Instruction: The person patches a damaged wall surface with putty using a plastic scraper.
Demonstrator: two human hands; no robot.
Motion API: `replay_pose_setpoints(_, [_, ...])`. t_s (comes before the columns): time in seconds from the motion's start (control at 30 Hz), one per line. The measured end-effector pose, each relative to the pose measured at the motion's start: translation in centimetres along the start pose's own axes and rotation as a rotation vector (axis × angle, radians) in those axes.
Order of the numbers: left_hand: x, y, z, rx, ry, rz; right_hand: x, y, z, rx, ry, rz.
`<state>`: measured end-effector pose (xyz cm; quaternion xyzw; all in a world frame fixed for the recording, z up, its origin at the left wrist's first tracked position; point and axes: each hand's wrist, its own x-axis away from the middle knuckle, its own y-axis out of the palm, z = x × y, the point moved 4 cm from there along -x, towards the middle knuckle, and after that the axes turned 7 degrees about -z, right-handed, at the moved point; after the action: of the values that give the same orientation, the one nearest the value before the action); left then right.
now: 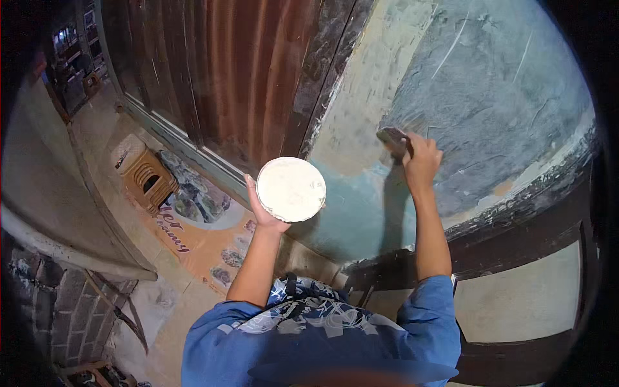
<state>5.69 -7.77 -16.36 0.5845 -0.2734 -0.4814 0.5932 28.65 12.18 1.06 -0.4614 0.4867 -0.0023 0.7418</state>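
My left hand (264, 213) is closed around the side of a round container (290, 189) of creamy white paste or paint, held level below the middle of the view. Up and to the right, my right hand (422, 155) grips a small dark flat tool (391, 138), its blade or bristles too unclear to tell, at the painted wall (490, 116). The wall has patchy grey, cream and pale teal coats, with a rough white band along its lower right edge.
A brown plastic stool (151, 190) and a printed banner (180, 238) lie on the left floor. A dark wooden door (245, 77) borders the wall. Grey bricks (58, 316), a sickle-like tool (129, 322) and a curved ledge (77, 258) are lower left, dark-framed panels (516, 290) lower right.
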Motion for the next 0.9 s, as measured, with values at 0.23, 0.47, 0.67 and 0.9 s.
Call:
replay_pose_setpoints(0.23, [0.8,2.3,0.1,-0.005,-0.031,-0.040,2.2,0.8,-0.8,-0.008,-0.052,-0.078])
replay_pose_setpoints(0.47, [1.0,1.8,0.3,-0.026,-0.007,-0.012,0.0,-0.6,-0.1,-0.026,-0.032,0.062])
replay_pose_setpoints(0.67, [0.6,0.3,-0.2,-0.096,0.004,0.018,2.4,1.3,-0.9,0.035,-0.056,-0.144])
replay_pose_setpoints(0.9, [0.8,0.5,0.3,0.004,0.015,-0.024,-1.1,-0.9,1.1,-0.121,0.046,0.074])
